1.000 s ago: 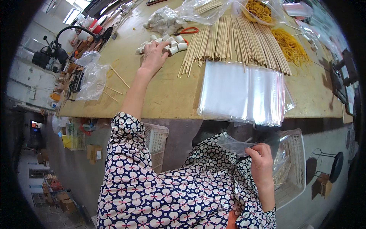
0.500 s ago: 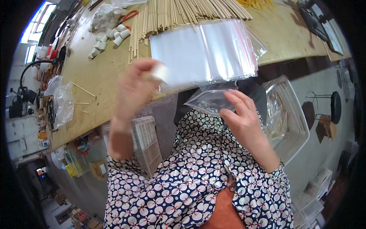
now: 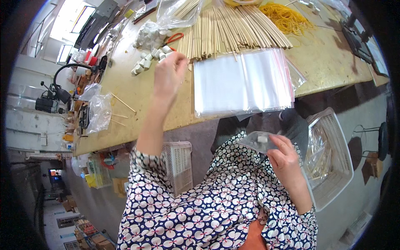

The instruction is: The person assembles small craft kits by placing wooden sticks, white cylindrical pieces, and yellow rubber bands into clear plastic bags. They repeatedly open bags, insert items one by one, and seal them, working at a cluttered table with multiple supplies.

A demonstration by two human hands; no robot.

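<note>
My right hand point(image 3: 287, 160) pinches the edge of a small clear plastic bag point(image 3: 249, 143) over my lap. A short white cylinder piece point(image 3: 262, 138) shows at the bag, by the fingertips. My left hand point(image 3: 168, 75) is raised over the table, its fingers curled together beside the left ends of the thin wooden sticks point(image 3: 237, 31). Whether something is between those fingers is hidden. Just beyond that hand lie several loose white cylinder pieces point(image 3: 143, 62). To its right is a stack of clear zip bags point(image 3: 233, 87) at the table's front edge.
Yellow rubber bands point(image 3: 287, 18) lie at the far right of the table point(image 3: 333, 71). Red-handled scissors point(image 3: 174, 38) rest beside a clear bag of white pieces point(image 3: 148, 35). White plastic crates point(image 3: 179, 166) stand below the table, one on the right point(image 3: 337, 166) holding filled bags.
My left hand has let go of a white cylinder piece, which now shows at the small bag, and has moved up toward the sticks. My right hand still holds the bag. The view has shifted.
</note>
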